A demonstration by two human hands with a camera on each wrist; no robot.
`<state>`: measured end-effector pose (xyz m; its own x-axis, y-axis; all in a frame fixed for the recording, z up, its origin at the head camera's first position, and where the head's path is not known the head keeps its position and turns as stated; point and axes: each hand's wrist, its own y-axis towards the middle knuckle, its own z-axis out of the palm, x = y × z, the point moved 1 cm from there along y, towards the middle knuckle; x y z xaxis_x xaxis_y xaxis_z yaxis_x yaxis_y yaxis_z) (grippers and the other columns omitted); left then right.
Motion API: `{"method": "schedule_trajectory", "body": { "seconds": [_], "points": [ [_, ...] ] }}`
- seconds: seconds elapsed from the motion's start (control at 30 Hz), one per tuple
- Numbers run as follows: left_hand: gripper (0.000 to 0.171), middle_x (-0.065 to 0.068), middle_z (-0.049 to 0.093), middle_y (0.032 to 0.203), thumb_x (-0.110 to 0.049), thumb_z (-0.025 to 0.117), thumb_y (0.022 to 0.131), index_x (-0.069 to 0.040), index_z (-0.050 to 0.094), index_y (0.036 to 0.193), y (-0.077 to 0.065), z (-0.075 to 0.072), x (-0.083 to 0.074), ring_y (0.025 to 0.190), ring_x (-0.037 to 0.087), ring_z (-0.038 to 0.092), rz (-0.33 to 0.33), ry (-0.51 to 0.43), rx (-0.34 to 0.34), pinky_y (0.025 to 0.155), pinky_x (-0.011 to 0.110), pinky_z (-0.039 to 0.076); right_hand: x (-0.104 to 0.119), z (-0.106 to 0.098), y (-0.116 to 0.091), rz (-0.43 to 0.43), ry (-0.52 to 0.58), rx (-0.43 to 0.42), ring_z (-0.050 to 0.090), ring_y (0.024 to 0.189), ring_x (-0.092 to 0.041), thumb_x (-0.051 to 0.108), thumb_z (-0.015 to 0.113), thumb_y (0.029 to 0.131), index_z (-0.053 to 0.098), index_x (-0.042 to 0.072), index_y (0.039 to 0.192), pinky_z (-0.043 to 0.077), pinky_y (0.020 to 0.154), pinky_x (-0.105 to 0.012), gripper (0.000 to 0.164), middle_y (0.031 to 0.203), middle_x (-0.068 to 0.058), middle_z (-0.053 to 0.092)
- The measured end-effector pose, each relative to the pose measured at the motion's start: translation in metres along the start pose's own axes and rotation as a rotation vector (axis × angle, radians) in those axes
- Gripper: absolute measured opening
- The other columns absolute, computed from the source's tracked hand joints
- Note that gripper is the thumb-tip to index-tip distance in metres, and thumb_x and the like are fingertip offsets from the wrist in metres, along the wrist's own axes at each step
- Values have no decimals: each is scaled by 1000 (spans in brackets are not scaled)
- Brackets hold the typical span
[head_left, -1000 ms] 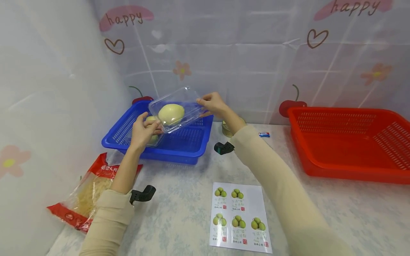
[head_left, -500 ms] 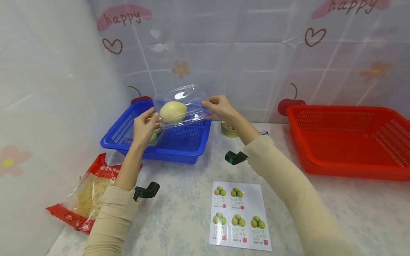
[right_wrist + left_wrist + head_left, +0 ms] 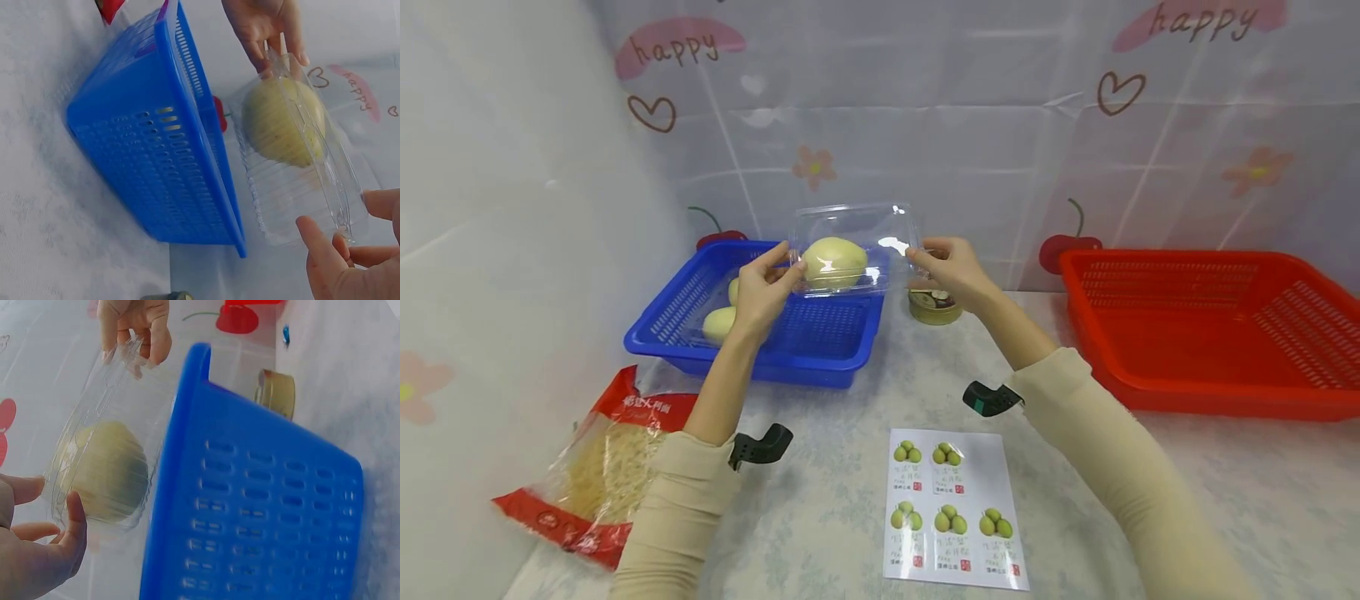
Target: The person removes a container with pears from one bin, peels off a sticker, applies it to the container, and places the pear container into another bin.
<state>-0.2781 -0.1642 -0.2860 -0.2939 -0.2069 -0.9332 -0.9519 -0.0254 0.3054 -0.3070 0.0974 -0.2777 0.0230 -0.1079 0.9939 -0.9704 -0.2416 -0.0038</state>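
A clear plastic clamshell box (image 3: 887, 258) with one pale yellow-green fruit (image 3: 835, 262) inside is held up over the blue basket (image 3: 827, 367). My left hand (image 3: 765, 287) pinches its left end, thumb on the near side. At the opposite end, my right hand (image 3: 957, 271) grips the box between thumb and fingers. Both wrist views show the box raised beyond the basket's rim, the fruit (image 3: 112, 472) lying toward the left-hand end. Inside the basket, more pale fruit (image 3: 718, 323) shows behind my left hand, partly hidden by it.
A red basket (image 3: 1217, 400) stands at the right. Behind my right hand is a round tin (image 3: 935, 308). A sheet of fruit stickers (image 3: 951, 508) lies on the table in front. At the left, a red-and-clear bag of pasta (image 3: 602, 467) leans near the wall curtain.
Both hands have carried the clamshell box to the right, and it has turned from tilted to nearly level. More of the fruit in the blue basket and the round tin now show.
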Motion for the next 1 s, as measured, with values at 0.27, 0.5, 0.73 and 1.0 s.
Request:
{"method": "schedule_trajectory", "body": {
  "seconds": [0.27, 0.5, 0.73, 1.0],
  "points": [
    [58, 19, 49, 135, -6, 60, 91, 5, 34, 141, -3, 28, -14, 93, 12, 55, 9, -39, 79, 80, 18, 47, -1, -25, -27, -12, -94, -97, 55, 116, -31, 26, 54, 96, 27, -4, 145, 47, 93, -37, 63, 137, -22, 39],
    [58, 20, 49, 135, -4, 63, 88, 6, 37, 140, -12, 58, -22, 100, 21, 54, 20, -35, 108, 76, 16, 45, -9, -47, -55, -83, -215, -175, 45, 125, -34, 28, 51, 97, 29, -5, 144, 52, 81, -34, 62, 133, -24, 40],
    [58, 22, 45, 138, -3, 64, 86, 9, 40, 137, -25, 88, -20, 105, 30, 53, 54, 16, 181, 83, 29, 52, -21, -64, -82, -127, -434, -263, 61, 104, -36, 38, 48, 97, 34, -3, 143, 53, 81, -32, 63, 112, -22, 52],
    [61, 20, 48, 136, -10, 67, 85, 7, 40, 137, -42, 108, -19, 110, 32, 53, 58, 68, 267, 89, 37, 50, -33, -78, -107, -128, -461, -308, 60, 99, -39, 32, 43, 99, 33, -6, 142, 48, 67, -9, 58, 113, -26, 51]
  ]
}}
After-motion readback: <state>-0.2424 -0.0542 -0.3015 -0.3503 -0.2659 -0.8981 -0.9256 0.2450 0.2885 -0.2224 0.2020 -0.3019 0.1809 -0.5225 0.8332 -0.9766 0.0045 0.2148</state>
